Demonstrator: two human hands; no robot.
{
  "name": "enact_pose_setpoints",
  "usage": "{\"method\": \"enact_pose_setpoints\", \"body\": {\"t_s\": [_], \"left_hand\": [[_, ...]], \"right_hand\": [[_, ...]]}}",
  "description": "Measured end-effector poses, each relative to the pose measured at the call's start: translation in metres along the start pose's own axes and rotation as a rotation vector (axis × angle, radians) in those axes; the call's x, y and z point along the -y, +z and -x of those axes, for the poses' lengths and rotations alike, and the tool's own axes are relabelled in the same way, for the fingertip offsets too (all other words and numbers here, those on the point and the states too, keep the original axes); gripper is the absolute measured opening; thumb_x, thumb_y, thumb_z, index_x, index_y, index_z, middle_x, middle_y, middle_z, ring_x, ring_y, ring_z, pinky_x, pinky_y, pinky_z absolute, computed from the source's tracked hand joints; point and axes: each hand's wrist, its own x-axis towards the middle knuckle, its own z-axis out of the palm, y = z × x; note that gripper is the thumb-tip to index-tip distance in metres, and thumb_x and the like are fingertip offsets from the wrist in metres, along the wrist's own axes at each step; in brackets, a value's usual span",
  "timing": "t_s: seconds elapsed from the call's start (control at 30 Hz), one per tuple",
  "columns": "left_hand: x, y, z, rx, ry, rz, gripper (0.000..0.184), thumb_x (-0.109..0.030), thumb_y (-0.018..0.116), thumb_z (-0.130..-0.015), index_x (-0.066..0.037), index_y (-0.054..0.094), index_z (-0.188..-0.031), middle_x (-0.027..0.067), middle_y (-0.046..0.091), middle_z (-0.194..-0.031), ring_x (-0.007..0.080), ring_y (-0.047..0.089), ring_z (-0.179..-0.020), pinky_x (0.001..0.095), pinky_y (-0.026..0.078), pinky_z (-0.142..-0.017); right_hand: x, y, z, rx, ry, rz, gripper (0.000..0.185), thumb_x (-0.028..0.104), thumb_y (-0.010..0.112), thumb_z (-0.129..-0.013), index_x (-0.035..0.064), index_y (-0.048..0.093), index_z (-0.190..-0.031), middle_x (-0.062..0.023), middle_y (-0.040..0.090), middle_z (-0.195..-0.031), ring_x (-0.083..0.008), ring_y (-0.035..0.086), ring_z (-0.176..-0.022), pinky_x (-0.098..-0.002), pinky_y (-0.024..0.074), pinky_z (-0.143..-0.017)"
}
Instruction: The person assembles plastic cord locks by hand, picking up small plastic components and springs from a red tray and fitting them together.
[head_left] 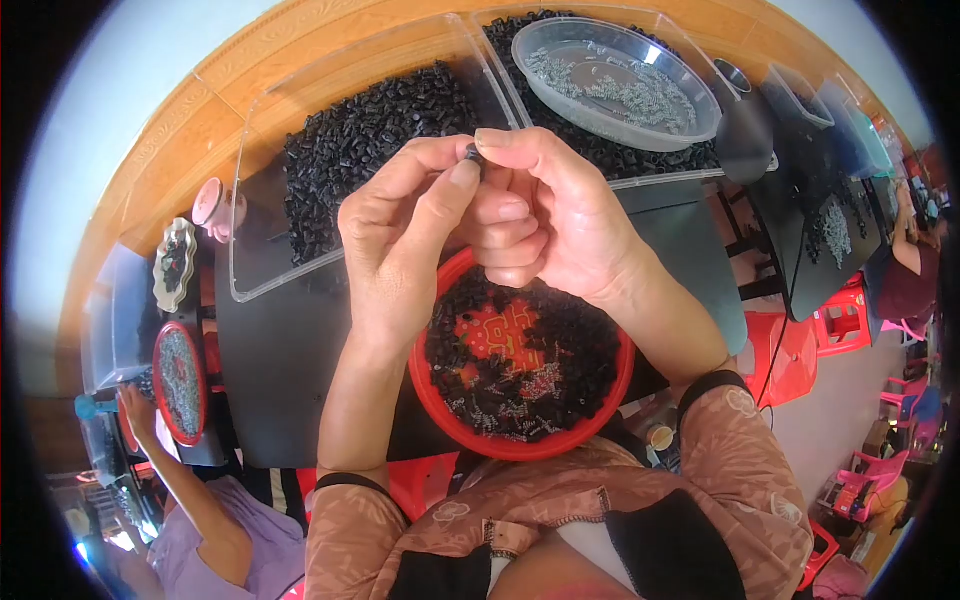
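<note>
My left hand [395, 235] and my right hand [555, 205] meet above the table. A small black plastic piece [473, 153] sits between their fingertips, pinched by thumb and forefinger on both sides. The other fingers of my right hand are curled in, and their grasp is partly hidden. Under my hands, near my lap, stands a red basin [420, 400]. It holds many black plastic pieces [585, 345] and small metal springs [540, 385], with part of its printed bottom showing.
A clear bin [238, 250] of black pieces [375, 130] stands behind my hands. To its right, a clear oval tub [620, 130] with springs rests on another bin's pieces. At left are a red-rimmed tray [160, 350] and a person's arm [165, 450]. Red stools [780, 355] stand at right.
</note>
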Motion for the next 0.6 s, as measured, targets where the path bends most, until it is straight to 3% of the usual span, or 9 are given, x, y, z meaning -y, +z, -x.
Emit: {"method": "enact_pose_setpoints", "body": {"t_s": [0.4, 0.5, 0.6], "left_hand": [[-0.0017, 0.0017, 0.0002, -0.045, -0.041, -0.062, 0.016, -0.005, 0.054, -0.093, 0.004, 0.064, -0.103, 0.0049, 0.065, -0.086, 0.0079, 0.062, -0.076, 0.0227, 0.052, -0.071], [-0.0040, 0.0064, 0.0018, -0.074, -0.084, -0.079, 0.015, -0.007, 0.054, -0.091, 0.000, 0.067, -0.098, 0.0004, 0.063, -0.081, 0.0054, 0.054, -0.073, 0.0206, 0.042, -0.072], [-0.0011, 0.0056, 0.0020, -0.087, -0.106, -0.073, 0.016, -0.008, 0.055, -0.092, -0.001, 0.067, -0.100, 0.0003, 0.064, -0.081, 0.0057, 0.056, -0.073, 0.0204, 0.043, -0.071]], "right_hand": [[-0.0047, 0.0003, -0.0021, -0.026, 0.028, -0.018, 0.043, 0.046, 0.054, -0.087, 0.0167, 0.037, -0.060, 0.0082, 0.026, -0.051, -0.0046, 0.019, -0.040, -0.0234, 0.0112, -0.038], [-0.0058, -0.0001, -0.0028, -0.049, 0.016, -0.010, 0.043, 0.045, 0.055, -0.087, 0.0164, 0.037, -0.059, 0.0085, 0.026, -0.052, -0.0043, 0.020, -0.040, -0.0231, 0.0120, -0.038], [-0.0070, 0.0004, -0.0042, -0.074, 0.004, -0.030, 0.042, 0.043, 0.056, -0.087, 0.0177, 0.037, -0.059, 0.0089, 0.026, -0.052, -0.0038, 0.020, -0.041, -0.0227, 0.0127, -0.038]]}}
